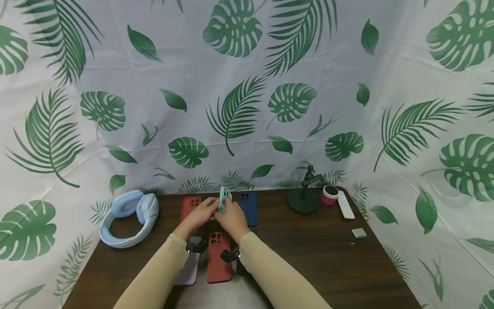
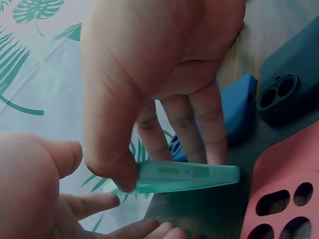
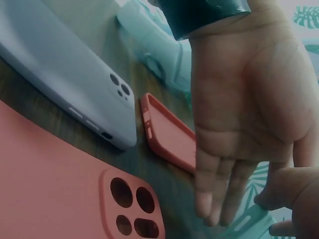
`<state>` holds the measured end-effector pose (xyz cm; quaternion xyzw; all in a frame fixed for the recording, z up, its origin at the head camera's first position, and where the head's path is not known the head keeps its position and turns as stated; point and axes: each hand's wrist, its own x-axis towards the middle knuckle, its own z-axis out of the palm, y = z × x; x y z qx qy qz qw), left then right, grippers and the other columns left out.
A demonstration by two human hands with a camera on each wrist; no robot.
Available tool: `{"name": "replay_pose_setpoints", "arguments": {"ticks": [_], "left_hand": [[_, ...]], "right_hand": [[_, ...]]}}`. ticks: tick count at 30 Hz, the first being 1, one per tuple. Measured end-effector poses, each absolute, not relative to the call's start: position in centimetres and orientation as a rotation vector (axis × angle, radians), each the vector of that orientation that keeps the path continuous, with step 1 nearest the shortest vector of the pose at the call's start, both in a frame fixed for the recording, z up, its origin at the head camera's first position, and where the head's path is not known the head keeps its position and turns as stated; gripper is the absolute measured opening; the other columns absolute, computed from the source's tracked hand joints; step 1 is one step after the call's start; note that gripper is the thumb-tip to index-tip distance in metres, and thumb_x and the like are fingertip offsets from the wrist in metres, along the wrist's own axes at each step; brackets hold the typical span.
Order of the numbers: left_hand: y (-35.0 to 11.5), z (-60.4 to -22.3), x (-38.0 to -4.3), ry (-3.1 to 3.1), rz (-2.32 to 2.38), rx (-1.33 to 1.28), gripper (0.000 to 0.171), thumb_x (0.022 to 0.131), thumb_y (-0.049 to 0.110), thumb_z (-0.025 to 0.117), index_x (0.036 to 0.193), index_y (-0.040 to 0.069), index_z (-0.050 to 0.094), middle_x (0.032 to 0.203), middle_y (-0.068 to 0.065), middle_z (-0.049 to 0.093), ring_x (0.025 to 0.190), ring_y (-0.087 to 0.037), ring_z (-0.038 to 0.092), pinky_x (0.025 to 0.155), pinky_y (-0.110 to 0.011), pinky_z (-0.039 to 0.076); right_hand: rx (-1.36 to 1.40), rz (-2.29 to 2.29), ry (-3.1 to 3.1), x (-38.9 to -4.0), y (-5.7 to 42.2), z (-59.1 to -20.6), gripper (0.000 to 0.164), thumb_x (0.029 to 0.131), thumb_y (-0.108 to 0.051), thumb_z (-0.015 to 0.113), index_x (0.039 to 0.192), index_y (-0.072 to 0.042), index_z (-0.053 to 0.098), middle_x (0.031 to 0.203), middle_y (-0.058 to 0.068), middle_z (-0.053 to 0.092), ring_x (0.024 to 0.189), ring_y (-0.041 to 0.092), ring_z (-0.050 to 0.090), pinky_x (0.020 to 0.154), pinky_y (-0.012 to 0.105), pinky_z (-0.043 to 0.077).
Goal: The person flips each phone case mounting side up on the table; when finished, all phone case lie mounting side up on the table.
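Note:
A mint green phone case (image 1: 222,194) is held up above the far middle of the table. My right hand (image 1: 234,216) pinches it between thumb and fingers, as the left wrist view shows. Close by on the left, my left hand (image 1: 200,216) has its fingers extended beside the case (image 2: 189,174); its thumb stands apart, and whether a fingertip touches the case I cannot tell. Below the hands lie a red phone case (image 1: 218,266) and a lilac one (image 1: 188,274). Another red case (image 1: 187,206) lies behind the left hand, and a blue case (image 1: 249,210) behind the right.
A dark phone case (image 2: 299,74) lies partly hidden under the right arm. Light blue headphones (image 1: 149,210) occupy the left side. Toward the back right are a dark green stand (image 1: 302,201), a pink jar (image 1: 329,199), a white remote (image 1: 345,207) and a small white box (image 1: 359,233).

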<state>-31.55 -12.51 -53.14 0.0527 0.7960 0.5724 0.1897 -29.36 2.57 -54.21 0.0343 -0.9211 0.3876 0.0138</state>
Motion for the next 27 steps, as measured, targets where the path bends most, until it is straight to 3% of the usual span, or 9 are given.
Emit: {"name": "replay_pose_setpoints", "arguments": {"ticks": [9,16,20,27], "left_hand": [[-12.5,-53.8,-31.2,2.153,1.593,0.185,0.07,0.11,0.046,0.038,0.154,-0.007,0.03,0.148,-0.028,0.049,0.132,-0.04,0.056,0.108,-0.052,0.048],[-12.4,-53.9,-31.2,2.146,1.576,0.131,0.074,0.107,0.05,0.044,0.151,-0.008,0.034,0.144,-0.027,0.052,0.131,-0.039,0.057,0.109,-0.052,0.048],[-12.4,-53.9,-31.0,2.162,1.563,0.096,0.068,0.107,0.045,0.046,0.149,-0.008,0.037,0.143,-0.027,0.052,0.131,-0.039,0.055,0.106,-0.051,0.05],[-12.8,-53.7,-30.6,2.206,1.511,0.056,0.073,0.104,0.047,0.053,0.151,-0.007,0.036,0.148,-0.025,0.046,0.135,-0.038,0.05,0.107,-0.05,0.049]], "right_hand": [[0.169,1.196,-2.787,-29.2,2.5,-54.6,0.053,0.094,-0.032,0.065,0.143,-0.019,0.053,0.117,0.011,0.066,0.087,0.022,0.061,0.068,0.039,0.048],[0.18,1.3,-2.712,-29.1,2.6,-54.9,0.046,0.096,-0.025,0.066,0.14,-0.019,0.054,0.103,0.007,0.064,0.078,0.017,0.056,0.064,0.032,0.045],[0.17,1.412,-2.692,-28.9,2.8,-55.1,0.048,0.098,-0.023,0.064,0.143,-0.014,0.051,0.108,0.01,0.065,0.078,0.015,0.058,0.063,0.028,0.047],[0.135,1.497,-2.664,-29.2,3.4,-55.7,0.046,0.098,-0.013,0.058,0.143,-0.009,0.048,0.109,0.011,0.068,0.072,0.013,0.061,0.058,0.027,0.049]]}}
